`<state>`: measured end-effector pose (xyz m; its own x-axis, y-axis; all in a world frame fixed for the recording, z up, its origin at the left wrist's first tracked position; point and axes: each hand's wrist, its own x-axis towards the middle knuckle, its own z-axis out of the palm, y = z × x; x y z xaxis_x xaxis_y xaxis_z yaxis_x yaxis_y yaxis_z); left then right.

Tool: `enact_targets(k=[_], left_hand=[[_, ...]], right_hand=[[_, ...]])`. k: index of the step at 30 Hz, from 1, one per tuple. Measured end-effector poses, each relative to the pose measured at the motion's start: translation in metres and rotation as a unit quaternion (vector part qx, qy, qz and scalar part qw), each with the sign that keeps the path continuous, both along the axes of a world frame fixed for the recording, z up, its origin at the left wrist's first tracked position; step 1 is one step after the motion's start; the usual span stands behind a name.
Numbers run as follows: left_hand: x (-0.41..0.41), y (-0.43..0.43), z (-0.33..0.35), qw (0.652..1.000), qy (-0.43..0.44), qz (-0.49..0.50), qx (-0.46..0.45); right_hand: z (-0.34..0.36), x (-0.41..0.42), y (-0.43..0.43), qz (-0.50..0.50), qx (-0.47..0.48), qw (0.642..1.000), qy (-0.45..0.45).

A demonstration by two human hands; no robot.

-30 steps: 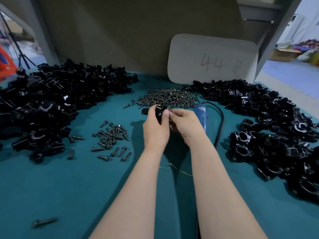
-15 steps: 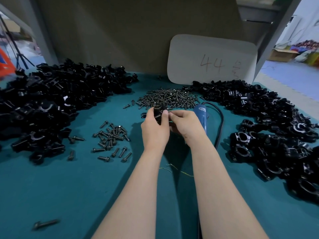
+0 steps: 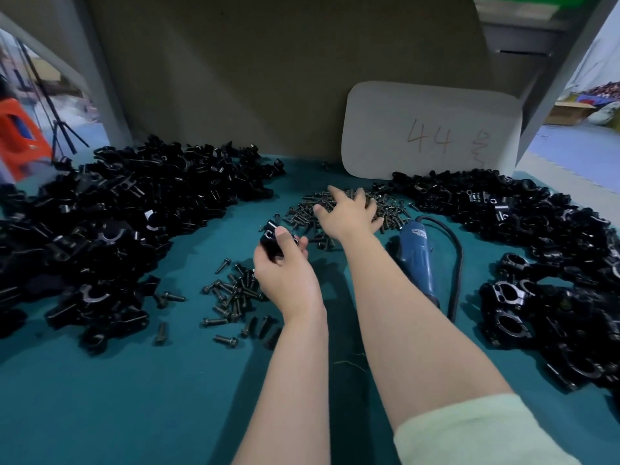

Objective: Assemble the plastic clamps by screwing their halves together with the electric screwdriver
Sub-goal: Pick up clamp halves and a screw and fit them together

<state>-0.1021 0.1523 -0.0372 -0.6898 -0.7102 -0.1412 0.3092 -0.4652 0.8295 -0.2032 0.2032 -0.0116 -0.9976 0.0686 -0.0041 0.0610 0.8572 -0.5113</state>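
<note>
Left hand [image 3: 287, 275] holds a black clamp [image 3: 272, 242] in its grip; right hand [image 3: 349, 214], grip released, rests spread on the screw pile [image 3: 302, 213], left of the electric screwdriver [image 3: 417, 260] lying near-to-far.

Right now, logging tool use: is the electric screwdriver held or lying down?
Lying down: the electric screwdriver rests on the teal table, ungripped.

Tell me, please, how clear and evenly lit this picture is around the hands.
Head view: the right hand over the screws looks slightly smeared; the left hand with its clamp reads clearly; a shadow darkens the table; the edges bend with wide-angle distortion.
</note>
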Motion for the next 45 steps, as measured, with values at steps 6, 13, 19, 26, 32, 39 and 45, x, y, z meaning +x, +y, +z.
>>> enact_targets(k=[6,13,19,26,32,39,45], left_hand=[[-0.004,0.003,-0.003,1.000,-0.014,0.002,-0.016],[-0.001,0.003,0.001,1.000,-0.020,0.012,-0.007],[0.002,0.009,0.001,1.000,-0.023,0.000,-0.008],[-0.045,0.008,0.043,0.998,0.000,-0.023,-0.056],[-0.087,0.001,0.044,1.000,0.001,-0.027,-0.010],[-0.095,-0.002,0.026,0.998,-0.008,-0.022,0.050],[-0.060,0.002,0.022,0.994,-0.029,-0.063,0.081]], right_hand=[[-0.018,0.009,-0.003,0.003,0.051,0.999,-0.007],[-0.006,0.039,0.002,-0.055,-0.006,0.998,-0.014],[0.003,0.028,0.002,-0.037,-0.071,0.995,0.051],[-0.002,-0.013,-0.009,-0.054,-0.072,0.996,0.020],[-0.002,-0.057,-0.007,-0.043,-0.038,0.998,-0.014],[-0.010,-0.065,-0.005,-0.022,0.048,0.998,-0.032],[-0.006,-0.015,-0.002,-0.016,0.038,0.998,-0.053]])
